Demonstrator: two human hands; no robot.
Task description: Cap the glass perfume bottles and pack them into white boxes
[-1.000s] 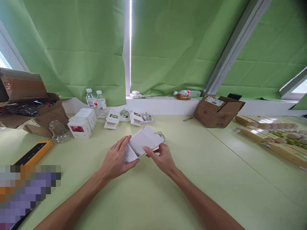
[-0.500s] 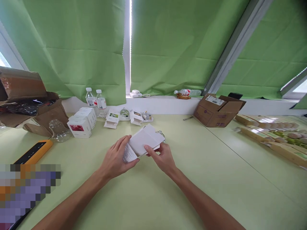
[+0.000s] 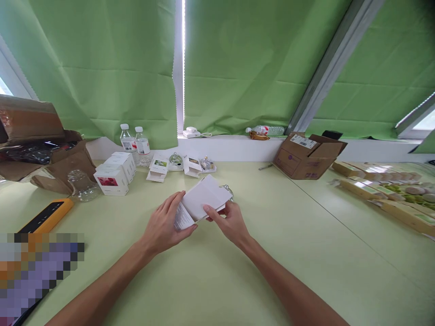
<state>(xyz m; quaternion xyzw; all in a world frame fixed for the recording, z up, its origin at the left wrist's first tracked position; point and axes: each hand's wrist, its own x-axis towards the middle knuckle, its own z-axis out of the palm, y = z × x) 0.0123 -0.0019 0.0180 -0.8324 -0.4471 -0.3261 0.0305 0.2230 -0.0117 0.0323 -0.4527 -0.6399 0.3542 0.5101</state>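
Note:
A small white cardboard box (image 3: 205,197) is held tilted over the table between both hands. My left hand (image 3: 167,222) is wrapped round its left end, beside a side with printed text. With thumb and fingers, my right hand (image 3: 228,221) pinches the right end, where loose flaps stick out. Just behind that hand a shiny, clear, glass-like piece (image 3: 227,191) shows, mostly hidden by the box and fingers. Farther back lie two opened white boxes, one with a green picture (image 3: 158,166) and one with a dark picture (image 3: 192,165), beside small glass-like items (image 3: 176,159) on white trays.
Several stacked white boxes (image 3: 112,181), a clear jar (image 3: 82,186) and two water bottles (image 3: 142,147) stand at the left. An orange-and-black power strip (image 3: 50,215) lies nearer. One carton (image 3: 56,165) is far left, another (image 3: 306,156) back right. Long packs (image 3: 390,192) lie far right.
Almost nothing differs. Both hands keep the same grip on the white box, and the whole view has shifted very slightly.

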